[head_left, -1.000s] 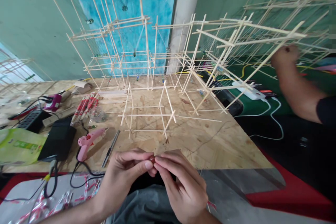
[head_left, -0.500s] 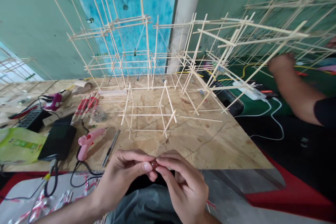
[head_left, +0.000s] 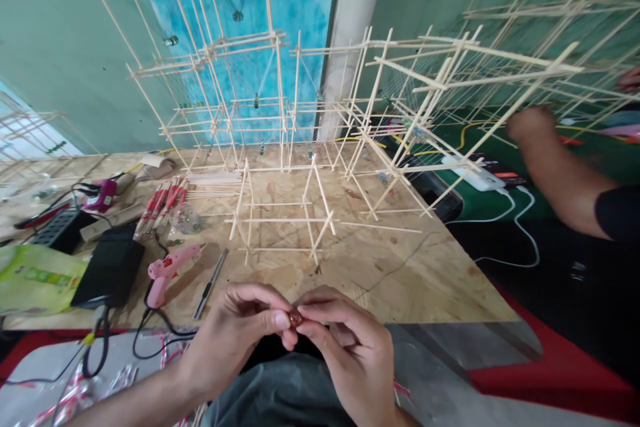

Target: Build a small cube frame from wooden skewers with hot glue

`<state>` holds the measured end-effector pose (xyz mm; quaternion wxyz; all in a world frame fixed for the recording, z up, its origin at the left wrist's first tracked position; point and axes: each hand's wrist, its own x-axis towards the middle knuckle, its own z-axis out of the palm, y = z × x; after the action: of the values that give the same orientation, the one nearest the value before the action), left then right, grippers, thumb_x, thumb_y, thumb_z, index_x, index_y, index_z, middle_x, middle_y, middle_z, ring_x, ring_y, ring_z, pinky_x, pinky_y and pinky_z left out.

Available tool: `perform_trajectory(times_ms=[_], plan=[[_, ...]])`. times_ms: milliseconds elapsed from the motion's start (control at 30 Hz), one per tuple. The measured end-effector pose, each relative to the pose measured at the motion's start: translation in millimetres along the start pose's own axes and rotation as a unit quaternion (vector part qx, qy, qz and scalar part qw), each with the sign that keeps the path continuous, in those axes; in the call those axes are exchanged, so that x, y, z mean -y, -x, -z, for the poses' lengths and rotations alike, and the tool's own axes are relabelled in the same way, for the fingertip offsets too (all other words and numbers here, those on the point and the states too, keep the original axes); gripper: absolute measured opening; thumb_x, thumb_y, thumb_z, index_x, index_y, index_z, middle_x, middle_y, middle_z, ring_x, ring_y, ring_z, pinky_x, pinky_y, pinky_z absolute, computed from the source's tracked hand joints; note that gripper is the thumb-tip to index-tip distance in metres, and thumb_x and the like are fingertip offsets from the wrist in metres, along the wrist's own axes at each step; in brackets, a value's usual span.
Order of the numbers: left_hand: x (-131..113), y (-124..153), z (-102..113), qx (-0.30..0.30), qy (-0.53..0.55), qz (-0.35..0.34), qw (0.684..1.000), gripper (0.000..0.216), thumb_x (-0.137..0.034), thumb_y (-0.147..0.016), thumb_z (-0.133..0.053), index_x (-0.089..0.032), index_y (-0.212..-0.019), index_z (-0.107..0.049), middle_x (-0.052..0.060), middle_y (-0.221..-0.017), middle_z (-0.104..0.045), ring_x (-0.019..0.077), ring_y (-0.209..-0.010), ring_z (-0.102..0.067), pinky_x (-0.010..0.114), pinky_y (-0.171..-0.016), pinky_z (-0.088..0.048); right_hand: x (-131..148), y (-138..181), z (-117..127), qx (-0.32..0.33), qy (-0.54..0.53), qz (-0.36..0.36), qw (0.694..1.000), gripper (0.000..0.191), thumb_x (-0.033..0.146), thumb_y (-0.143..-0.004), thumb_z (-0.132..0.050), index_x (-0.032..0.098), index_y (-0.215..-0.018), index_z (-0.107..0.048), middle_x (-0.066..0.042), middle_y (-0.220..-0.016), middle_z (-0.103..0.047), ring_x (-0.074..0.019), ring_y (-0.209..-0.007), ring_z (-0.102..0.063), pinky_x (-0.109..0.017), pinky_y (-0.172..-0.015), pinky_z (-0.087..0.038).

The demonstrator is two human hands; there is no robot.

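My left hand [head_left: 233,333] and my right hand [head_left: 345,340] meet just above the near table edge. Their fingertips pinch a small dark red bead [head_left: 296,318], partly hidden by my fingers. A pink glue gun [head_left: 167,273] lies on the plywood tabletop [head_left: 400,280] to the left of my left hand, with a slim craft knife [head_left: 210,283] beside it. Ahead of my hands stands a small frame of bamboo skewers [head_left: 280,220], not touching them.
Larger skewer frames rise at the back and right of the table. A black power adapter [head_left: 107,273], a green bag [head_left: 37,279] and bundled red-striped sticks [head_left: 160,207] lie to the left. A co-worker's hand [head_left: 530,125] reaches in at right among the frames.
My hands have drawn closer together and the bead has shifted slightly down and right between my fingertips. The co-worker's hand has moved left and down.
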<state>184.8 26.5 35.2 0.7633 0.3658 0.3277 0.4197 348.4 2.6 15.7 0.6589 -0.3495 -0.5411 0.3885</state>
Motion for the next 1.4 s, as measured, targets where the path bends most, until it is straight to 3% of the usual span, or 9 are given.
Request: perform_trajectory(times_ms=[200, 333, 467, 567, 733, 1133, 1400], plan=[[2.1, -1.4, 6.9, 0.000, -0.067, -0.048, 0.997, 0.007, -0.030, -0.083, -0.086, -0.023, -0.082, -0.083, -0.001, -0.074, -0.064, 0.0068, -0.063, -0.054, 0.018, -0.059, -0.044, -1.1, 1.9, 0.2, 0.007, -0.011, -0.014, 1.000, 0.026, 0.010, -0.088, -0.076, 0.033, -0.100, -0.080, 0.001, -0.094, -0.081, -0.0156, -0.086, -0.077, -0.023, -0.077, -0.062], [-2.3, -1.0, 7.4, -0.016, -0.185, -0.115, 0.976, 0.007, -0.028, -0.092, -0.077, -0.026, -0.090, -0.083, -0.001, -0.078, -0.064, 0.0085, -0.071, -0.055, 0.018, -0.065, -0.045, -3.5, 2.3, -0.1, -0.004, -0.011, -0.030, 0.999, 0.025, 0.010, -0.089, -0.075, 0.033, -0.098, -0.079, 0.001, -0.093, -0.080, -0.0143, -0.086, -0.077, -0.022, -0.079, -0.062], [-4.4, 1.9, 4.8, -0.009, -0.238, -0.159, 0.958, 0.012, -0.025, -0.094, -0.072, -0.028, -0.101, -0.082, 0.002, -0.086, -0.066, 0.0118, -0.081, -0.060, 0.021, -0.072, -0.050, -5.8, 0.4, -0.1, -0.022, -0.029, -0.059, 0.998, 0.018, 0.013, -0.087, -0.077, 0.030, -0.093, -0.079, 0.001, -0.090, -0.080, -0.0135, -0.085, -0.076, -0.020, -0.080, -0.062], [-3.0, 2.7, 2.6, -0.022, -0.246, -0.163, 0.955, 0.018, -0.023, -0.089, -0.077, -0.027, -0.107, -0.078, 0.001, -0.091, -0.066, 0.0118, -0.079, -0.061, 0.022, -0.072, -0.053, -7.4, -0.3, -0.5, -0.027, -0.036, -0.065, 0.997, 0.016, 0.014, -0.087, -0.077, 0.028, -0.091, -0.079, 0.001, -0.089, -0.080, -0.0133, -0.084, -0.076, -0.020, -0.079, -0.062], [-2.5, -0.1, -1.3, -0.057, -0.276, -0.147, 0.948, 0.014, -0.023, -0.081, -0.084, -0.020, -0.092, -0.074, 0.001, -0.086, -0.066, 0.0109, -0.075, -0.062, 0.020, -0.071, -0.053, -9.4, 0.5, -2.5, -0.041, -0.009, -0.034, 0.999, 0.020, 0.010, -0.085, -0.076, 0.028, -0.093, -0.079, 0.001, -0.091, -0.079, -0.0122, -0.087, -0.076, -0.018, -0.081, -0.061], [2.0, -1.3, -0.5, -0.075, -0.326, -0.151, 0.930, 0.006, -0.022, -0.087, -0.076, -0.020, -0.087, -0.070, 0.001, -0.085, -0.066, 0.0122, -0.078, -0.061, 0.021, -0.072, -0.051, -9.1, 2.5, -4.9, -0.049, -0.001, -0.043, 0.998, 0.016, 0.013, -0.086, -0.076, 0.028, -0.091, -0.077, 0.000, -0.091, -0.079, -0.0128, -0.088, -0.076, -0.018, -0.081, -0.061], [2.2, -3.3, -0.6, -0.054, -0.312, -0.151, 0.937, 0.008, -0.025, -0.094, -0.068, -0.020, -0.087, -0.067, 0.003, -0.089, -0.063, 0.0146, -0.083, -0.060, 0.024, -0.074, -0.049, -9.9, 1.7, -5.4, -0.056, 0.004, -0.051, 0.997, 0.012, 0.014, -0.086, -0.076, 0.026, -0.089, -0.076, -0.001, -0.090, -0.079, -0.0145, -0.086, -0.076, -0.020, -0.080, -0.062]])
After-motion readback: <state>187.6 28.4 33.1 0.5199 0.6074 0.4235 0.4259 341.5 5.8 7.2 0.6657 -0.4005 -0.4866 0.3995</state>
